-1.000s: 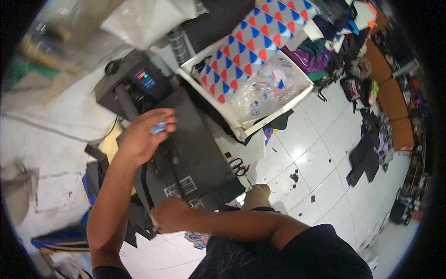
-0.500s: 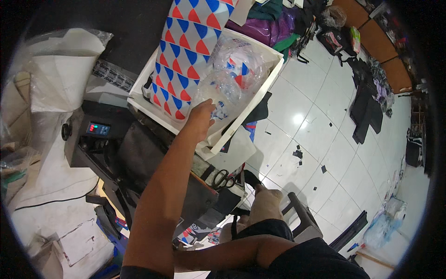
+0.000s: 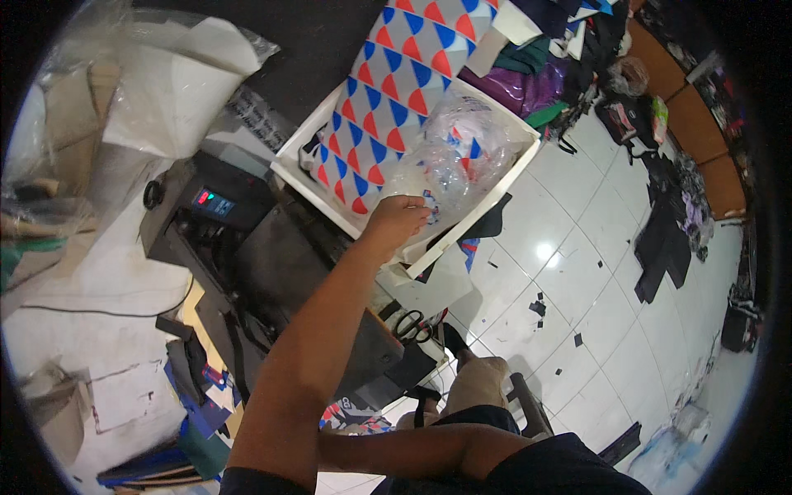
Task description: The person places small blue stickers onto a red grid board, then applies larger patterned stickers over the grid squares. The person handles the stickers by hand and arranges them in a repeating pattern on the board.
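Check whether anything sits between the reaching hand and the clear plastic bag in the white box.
Nothing visible does. The left hand already rests at the edge of the clear crumpled plastic bag inside the white rectangular box.

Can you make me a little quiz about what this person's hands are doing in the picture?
1. True or false: the left hand reaches into the white box.
2. What lies in the box right by the hand's fingers? A) a crumpled clear plastic bag B) a red ball C) a hammer
3. Which tool lies on the edge of the black machine, near the person's knee?

Key: 1 true. 2 A. 3 The scissors.
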A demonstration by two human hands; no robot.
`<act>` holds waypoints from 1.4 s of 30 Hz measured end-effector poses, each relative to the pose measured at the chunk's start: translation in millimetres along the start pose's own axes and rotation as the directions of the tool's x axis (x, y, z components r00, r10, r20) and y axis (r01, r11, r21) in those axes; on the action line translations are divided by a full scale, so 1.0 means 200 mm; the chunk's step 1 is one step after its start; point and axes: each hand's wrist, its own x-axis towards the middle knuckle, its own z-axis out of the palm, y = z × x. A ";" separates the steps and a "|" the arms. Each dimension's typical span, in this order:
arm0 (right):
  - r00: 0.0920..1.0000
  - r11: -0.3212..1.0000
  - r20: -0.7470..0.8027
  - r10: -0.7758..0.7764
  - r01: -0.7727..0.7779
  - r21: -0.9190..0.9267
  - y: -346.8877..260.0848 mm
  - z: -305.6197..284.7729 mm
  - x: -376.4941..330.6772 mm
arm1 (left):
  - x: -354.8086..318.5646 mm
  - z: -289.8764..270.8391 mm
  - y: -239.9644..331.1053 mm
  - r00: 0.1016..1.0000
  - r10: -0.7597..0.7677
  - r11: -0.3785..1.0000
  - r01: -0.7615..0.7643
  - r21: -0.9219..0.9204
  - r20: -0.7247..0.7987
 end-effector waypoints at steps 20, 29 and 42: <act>0.971 0.985 0.216 0.101 -0.068 -0.156 -0.08 -0.26 0.10 | -2.09 -0.48 0.16 0.124 0.546 0.747 -0.521 0.414 -0.829; 0.918 0.956 0.342 0.203 -0.109 -0.273 -0.23 -0.33 0.14 | -2.53 -0.04 -1.78 -0.084 -0.244 0.937 -0.278 -0.213 -0.966; 0.902 0.809 0.242 0.358 -0.171 -0.562 -0.30 -0.21 0.17 | -2.08 1.16 -3.22 0.607 -0.524 0.846 0.454 -0.280 -0.598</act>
